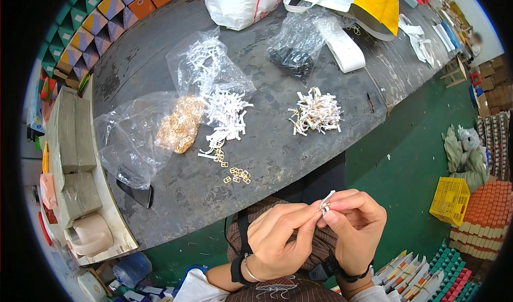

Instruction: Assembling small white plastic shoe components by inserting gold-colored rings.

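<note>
Above my lap, just off the table's front edge, my left hand [280, 238] and my right hand [355, 222] meet at the fingertips. Both are closed in a pinch on a short white strip [328, 196], with a small gold buckle [324, 208] on it. The fingers partly cover the buckle, so how far the strip passes through it is hidden. On the table, loose gold buckles [238, 175] lie nearest my left hand. Behind them is a pile of white strips [227, 115]. Farther right sits a heap of white strips with gold buckles [319, 111].
A clear bag of gold buckles [181, 123] and a clear bag of white strips [202, 59] lie on the dark table [176, 203]. A black phone [135, 193] is near its left edge. Bags [243, 5] stand at the back; a yellow crate [450, 200] is on the floor.
</note>
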Demonstrator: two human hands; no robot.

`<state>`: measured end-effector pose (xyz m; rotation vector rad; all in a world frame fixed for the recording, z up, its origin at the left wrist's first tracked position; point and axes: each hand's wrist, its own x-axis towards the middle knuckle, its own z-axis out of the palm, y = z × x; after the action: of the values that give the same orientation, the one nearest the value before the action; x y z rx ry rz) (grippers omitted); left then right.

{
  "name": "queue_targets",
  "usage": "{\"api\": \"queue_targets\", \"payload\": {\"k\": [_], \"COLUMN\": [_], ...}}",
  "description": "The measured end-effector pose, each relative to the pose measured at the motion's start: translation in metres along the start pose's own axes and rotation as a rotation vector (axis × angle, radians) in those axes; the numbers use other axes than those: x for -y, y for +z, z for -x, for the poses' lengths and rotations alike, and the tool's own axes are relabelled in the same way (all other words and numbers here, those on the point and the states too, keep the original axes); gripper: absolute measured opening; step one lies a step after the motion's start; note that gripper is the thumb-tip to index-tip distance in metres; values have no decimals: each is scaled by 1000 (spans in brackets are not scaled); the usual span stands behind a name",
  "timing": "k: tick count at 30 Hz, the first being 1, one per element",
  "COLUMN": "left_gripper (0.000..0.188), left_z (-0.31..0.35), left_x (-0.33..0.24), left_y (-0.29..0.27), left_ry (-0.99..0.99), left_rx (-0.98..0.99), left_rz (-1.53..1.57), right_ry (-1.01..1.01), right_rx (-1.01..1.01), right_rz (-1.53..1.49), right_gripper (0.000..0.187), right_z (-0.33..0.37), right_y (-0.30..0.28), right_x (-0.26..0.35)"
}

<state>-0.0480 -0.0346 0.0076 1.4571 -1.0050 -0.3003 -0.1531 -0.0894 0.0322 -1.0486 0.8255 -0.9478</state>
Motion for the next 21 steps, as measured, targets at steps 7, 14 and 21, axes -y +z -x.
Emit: {"api": "queue_targets", "payload": {"k": [7, 14, 21], "left_gripper": [16, 17, 13], "left_z": [-1, 4, -1], "left_x": [0, 1, 1], "left_y": [-2, -6, -9], "left_ry": [2, 4, -43], "left_rx": [17, 29, 124], "left_rz": [18, 79, 221], "right_ry": [-11, -34, 70], "right_rx": [-7, 51, 208], "right_rz": [-53, 1, 92], "right_gripper": [22, 31, 31], "right_z": [1, -2, -14], "right_y": [-2, 0, -17], "right_x": [-7, -3, 11]}}
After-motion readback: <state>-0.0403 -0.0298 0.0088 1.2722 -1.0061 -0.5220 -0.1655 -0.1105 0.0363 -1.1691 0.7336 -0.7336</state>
